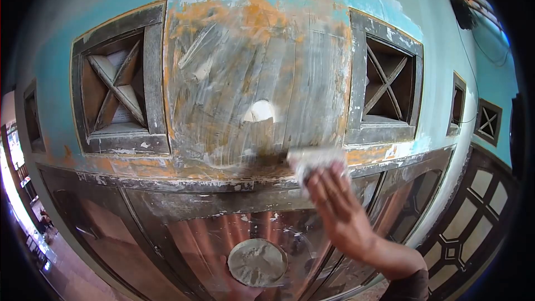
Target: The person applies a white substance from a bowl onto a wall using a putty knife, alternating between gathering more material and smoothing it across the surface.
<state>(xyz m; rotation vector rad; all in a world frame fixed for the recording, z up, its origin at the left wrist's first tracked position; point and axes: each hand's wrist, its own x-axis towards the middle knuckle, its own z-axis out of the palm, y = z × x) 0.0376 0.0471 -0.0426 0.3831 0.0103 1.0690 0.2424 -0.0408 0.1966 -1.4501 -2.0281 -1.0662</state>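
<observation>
Right hand (341,206) up at the patchy wall (239,78), fingers close together on the blurred scraper (316,158) that juts beyond their tips, while the left hand (243,290), fingers mostly hidden, holds up a dish (285,262) of grey paste (256,262).

You have no readable text, label, brand, number or sign in view on any surface before you.
</observation>
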